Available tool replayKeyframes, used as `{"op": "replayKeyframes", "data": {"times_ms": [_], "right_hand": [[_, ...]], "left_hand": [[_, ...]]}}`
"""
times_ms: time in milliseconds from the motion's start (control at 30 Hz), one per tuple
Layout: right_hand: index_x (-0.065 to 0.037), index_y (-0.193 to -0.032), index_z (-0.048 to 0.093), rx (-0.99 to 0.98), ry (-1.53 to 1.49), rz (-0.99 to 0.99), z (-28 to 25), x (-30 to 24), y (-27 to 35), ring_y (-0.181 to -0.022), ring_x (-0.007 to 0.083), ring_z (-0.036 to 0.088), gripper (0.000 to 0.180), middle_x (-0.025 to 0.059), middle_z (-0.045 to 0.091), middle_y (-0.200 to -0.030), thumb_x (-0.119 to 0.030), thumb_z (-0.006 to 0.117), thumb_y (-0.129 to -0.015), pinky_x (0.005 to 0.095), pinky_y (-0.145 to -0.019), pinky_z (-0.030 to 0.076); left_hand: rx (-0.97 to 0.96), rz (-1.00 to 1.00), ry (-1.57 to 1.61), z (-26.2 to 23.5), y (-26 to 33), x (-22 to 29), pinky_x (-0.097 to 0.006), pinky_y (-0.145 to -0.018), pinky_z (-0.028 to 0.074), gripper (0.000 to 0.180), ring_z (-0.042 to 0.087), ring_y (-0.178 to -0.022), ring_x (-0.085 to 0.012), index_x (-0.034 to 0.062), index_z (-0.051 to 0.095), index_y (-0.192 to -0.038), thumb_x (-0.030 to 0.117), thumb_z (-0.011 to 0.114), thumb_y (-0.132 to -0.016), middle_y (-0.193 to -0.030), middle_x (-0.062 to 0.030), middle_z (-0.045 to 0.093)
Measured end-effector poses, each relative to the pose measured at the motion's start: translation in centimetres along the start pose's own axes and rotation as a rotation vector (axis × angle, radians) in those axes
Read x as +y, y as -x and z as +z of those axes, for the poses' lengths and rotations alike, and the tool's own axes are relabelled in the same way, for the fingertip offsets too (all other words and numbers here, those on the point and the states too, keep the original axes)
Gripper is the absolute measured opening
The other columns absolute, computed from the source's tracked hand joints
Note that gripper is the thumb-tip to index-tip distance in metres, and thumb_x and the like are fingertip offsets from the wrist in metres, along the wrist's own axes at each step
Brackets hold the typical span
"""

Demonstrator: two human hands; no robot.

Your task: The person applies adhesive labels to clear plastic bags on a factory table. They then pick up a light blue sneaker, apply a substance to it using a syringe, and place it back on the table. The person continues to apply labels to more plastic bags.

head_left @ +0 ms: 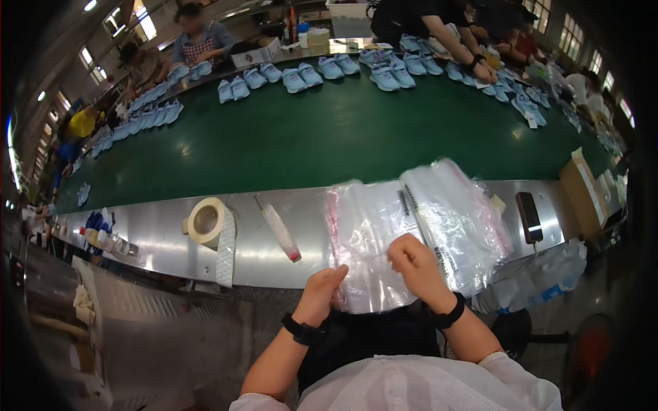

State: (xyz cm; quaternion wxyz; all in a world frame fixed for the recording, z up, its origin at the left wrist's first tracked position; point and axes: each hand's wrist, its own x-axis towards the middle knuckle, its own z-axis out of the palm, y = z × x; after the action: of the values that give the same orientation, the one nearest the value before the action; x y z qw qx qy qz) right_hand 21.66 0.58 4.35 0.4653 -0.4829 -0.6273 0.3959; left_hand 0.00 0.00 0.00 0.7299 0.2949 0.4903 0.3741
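A clear plastic bag (pixel 370 229) with a pink strip along its left side lies in front of me, over the near edge of the metal ledge. My left hand (pixel 321 293) is closed on its lower left edge, thumb on top. Over the right part of the same bag, my right hand (pixel 418 268) is curled with its fingers pressed together; whether it pinches the film is hidden. A fanned stack of clear bags (pixel 458 212) with dark print and pink edges lies just beyond and to the right of that hand.
Left along the metal ledge (pixel 171 236) lie a tape roll (pixel 206 222), a pointed tool with a wrapped handle (pixel 279 231) and a bottle (pixel 118 244). A phone (pixel 528 217) and cardboard box (pixel 582 195) stand right. Light-blue shoes (pixel 295 79) line the green belt (pixel 274 144); co-workers work beyond.
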Motion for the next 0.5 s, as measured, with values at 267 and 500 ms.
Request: {"op": "replayKeyframes", "data": {"times_ms": [267,500], "right_hand": [[-0.004,-0.075,0.054,0.867,0.173,0.3,-18.3,7.2,5.7,-0.058,0.0071,0.046,0.019,0.0,0.052,-0.065,-0.016,0.052,-0.089,0.0216,-0.055,0.038],[-0.001,-0.08,0.053,0.934,0.368,0.305,-18.6,9.5,11.9,-0.063,0.0087,0.047,0.013,0.0016,0.051,-0.071,-0.011,0.052,-0.088,0.0234,-0.058,0.038]], "left_hand": [[0.065,-0.034,-0.278,-3.1,1.5,-0.6,-0.02,-0.044,0.036,0.034,0.046,-0.046,-0.0083,0.005,0.057,-0.067,0.031,0.056,-0.089,-0.055,-0.0011,0.051],[0.549,0.048,-0.075,-15.5,6.2,-4.0,-0.021,-0.046,0.042,0.019,0.053,-0.054,-0.008,0.0072,0.055,-0.087,0.026,0.052,-0.09,-0.068,-0.0001,0.056]]}}
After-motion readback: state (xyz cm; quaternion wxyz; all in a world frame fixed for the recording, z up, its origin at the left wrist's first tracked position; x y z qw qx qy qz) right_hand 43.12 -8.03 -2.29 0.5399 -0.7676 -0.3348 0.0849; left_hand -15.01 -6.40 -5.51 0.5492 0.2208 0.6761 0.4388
